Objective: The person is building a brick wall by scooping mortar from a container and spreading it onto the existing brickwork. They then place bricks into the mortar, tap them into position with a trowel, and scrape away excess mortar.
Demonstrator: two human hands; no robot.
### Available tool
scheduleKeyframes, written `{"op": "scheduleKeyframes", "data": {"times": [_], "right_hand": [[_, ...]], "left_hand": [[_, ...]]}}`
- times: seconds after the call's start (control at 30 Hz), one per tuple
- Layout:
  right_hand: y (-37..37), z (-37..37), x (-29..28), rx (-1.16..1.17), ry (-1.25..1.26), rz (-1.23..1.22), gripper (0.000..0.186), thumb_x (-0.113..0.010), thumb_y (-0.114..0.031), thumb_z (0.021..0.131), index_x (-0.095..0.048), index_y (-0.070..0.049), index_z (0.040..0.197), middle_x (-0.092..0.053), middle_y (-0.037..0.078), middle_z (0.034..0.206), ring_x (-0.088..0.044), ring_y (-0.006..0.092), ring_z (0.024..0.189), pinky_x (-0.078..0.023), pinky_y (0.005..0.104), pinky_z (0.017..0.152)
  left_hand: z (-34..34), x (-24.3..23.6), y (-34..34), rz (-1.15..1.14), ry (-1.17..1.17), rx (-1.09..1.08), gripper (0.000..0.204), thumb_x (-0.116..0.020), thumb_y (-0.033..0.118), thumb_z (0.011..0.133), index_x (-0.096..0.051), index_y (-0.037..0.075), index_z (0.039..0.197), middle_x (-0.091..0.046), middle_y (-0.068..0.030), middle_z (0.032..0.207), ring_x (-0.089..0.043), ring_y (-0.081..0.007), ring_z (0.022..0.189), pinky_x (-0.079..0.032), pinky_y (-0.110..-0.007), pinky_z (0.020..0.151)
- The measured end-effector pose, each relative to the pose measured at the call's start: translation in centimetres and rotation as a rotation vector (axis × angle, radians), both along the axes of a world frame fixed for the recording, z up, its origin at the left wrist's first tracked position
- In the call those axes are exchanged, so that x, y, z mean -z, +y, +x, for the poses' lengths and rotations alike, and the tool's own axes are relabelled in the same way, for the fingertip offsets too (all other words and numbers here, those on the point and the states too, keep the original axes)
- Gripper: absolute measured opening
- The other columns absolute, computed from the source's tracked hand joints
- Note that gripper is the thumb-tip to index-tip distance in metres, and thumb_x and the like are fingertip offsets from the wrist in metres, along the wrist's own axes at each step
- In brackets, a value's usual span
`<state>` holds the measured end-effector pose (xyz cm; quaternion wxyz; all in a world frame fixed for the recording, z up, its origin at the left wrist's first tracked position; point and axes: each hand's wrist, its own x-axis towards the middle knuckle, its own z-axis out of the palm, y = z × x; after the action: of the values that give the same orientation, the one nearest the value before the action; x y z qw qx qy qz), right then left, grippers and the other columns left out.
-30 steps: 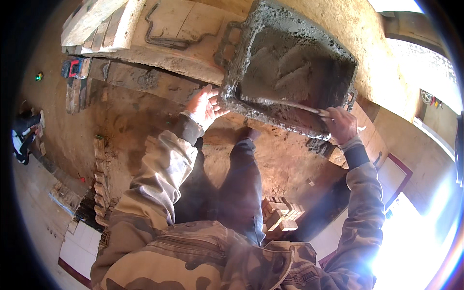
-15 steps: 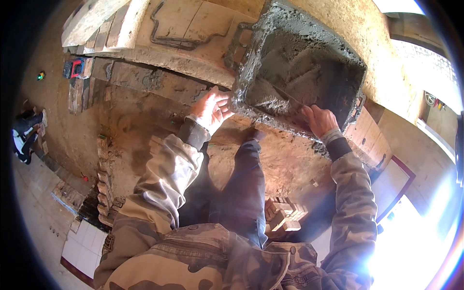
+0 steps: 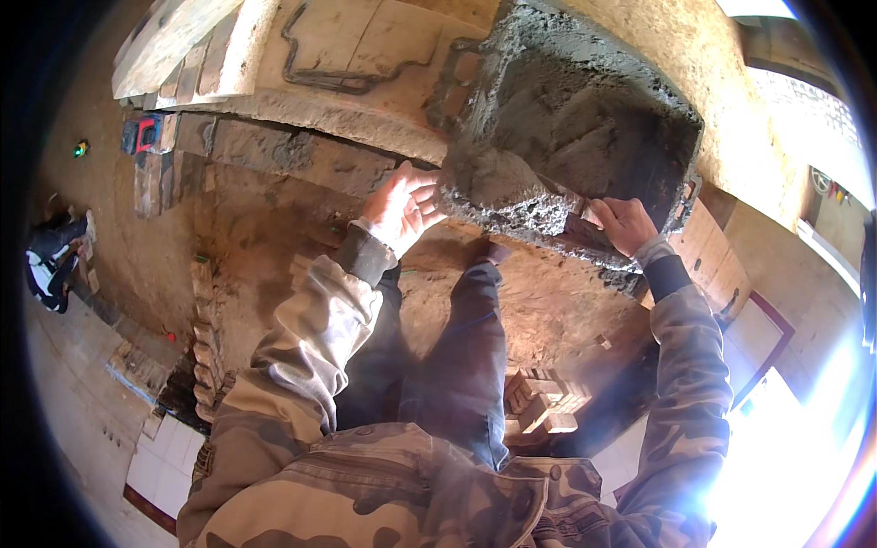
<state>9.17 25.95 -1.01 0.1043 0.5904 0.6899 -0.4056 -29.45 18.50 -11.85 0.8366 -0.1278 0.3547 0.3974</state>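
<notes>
Trowel loaded; mortar remains in tub.
Right hand clamped on trowel at tub's 5 o'clock; left hand empty, loosely spread, at 8 o'clock.

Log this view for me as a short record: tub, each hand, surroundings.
Tub: dark, with crusted rim
Contents: grey mortar, unevenly spread
Right hand: closed around a trowel-like tool at the tub's near side
Left hand: open, by the tub's near-left corner; contact unclear
Upper left: red-and-dark device
Lower right: stacked bricks
Far left: another person, partly visible
</notes>
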Motion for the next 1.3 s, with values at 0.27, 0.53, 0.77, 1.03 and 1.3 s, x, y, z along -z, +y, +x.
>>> {"op": "scheduleKeyframes", "data": {"times": [0.27,0.53,0.77,1.03,1.3], "right_hand": [[0.2,-0.8,-2.0,0.047,0.064,-0.106,0.045,-0.053,-0.036,0.101,-0.064,0.003,0.080,-0.051,0.014,0.056,-0.042,0.0176,0.053,-0.042,0.0375,0.054],[-10.2,1.0,-5.5,0.178,0.264,0.065,0.031,-0.059,-0.029,0.098,-0.069,-0.003,0.085,-0.060,0.017,0.064,-0.056,0.0269,0.056,-0.048,0.0395,0.057],[-26.5,4.4,-2.5,0.369,0.303,-0.188,0.040,-0.055,-0.041,0.101,-0.072,-0.007,0.089,-0.069,0.017,0.074,-0.069,0.0331,0.070,-0.055,0.0412,0.068],[-40.2,16.1,9.4,0.452,0.254,-0.083,0.053,-0.056,-0.052,0.098,-0.071,-0.003,0.083,-0.067,0.020,0.073,-0.067,0.0360,0.067,-0.054,0.0440,0.066],[-35.2,34.1,12.5,0.316,-0.140,-0.152,0.054,-0.062,-0.058,0.092,-0.069,-0.006,0.085,-0.066,0.019,0.070,-0.064,0.0317,0.060,-0.054,0.0449,0.064]], "left_hand": [[-1.6,1.5,-3.2,-0.077,0.198,0.155,0.077,-0.051,0.062,0.097,-0.048,-0.006,0.134,-0.056,-0.0227,0.135,-0.057,-0.0348,0.126,-0.043,-0.048,0.109],[-6.3,8.4,-20.0,0.308,1.044,0.908,0.055,-0.050,0.048,0.099,-0.063,0.000,0.123,-0.066,-0.0202,0.123,-0.065,-0.0390,0.108,-0.051,-0.046,0.094],[-6.5,9.2,-26.5,0.930,1.379,1.369,0.045,-0.070,0.034,0.085,-0.064,0.003,0.117,-0.064,-0.0217,0.118,-0.055,-0.0408,0.117,-0.045,-0.048,0.100],[2.5,9.8,-32.9,0.827,1.617,1.587,0.050,-0.070,0.036,0.083,-0.066,-0.001,0.116,-0.064,-0.0242,0.119,-0.057,-0.0412,0.115,-0.045,-0.048,0.101],[14.2,8.2,-38.2,0.684,1.868,1.761,0.042,-0.066,0.043,0.084,-0.069,0.010,0.110,-0.064,-0.0127,0.115,-0.056,-0.0342,0.117,-0.049,-0.052,0.094]]}}
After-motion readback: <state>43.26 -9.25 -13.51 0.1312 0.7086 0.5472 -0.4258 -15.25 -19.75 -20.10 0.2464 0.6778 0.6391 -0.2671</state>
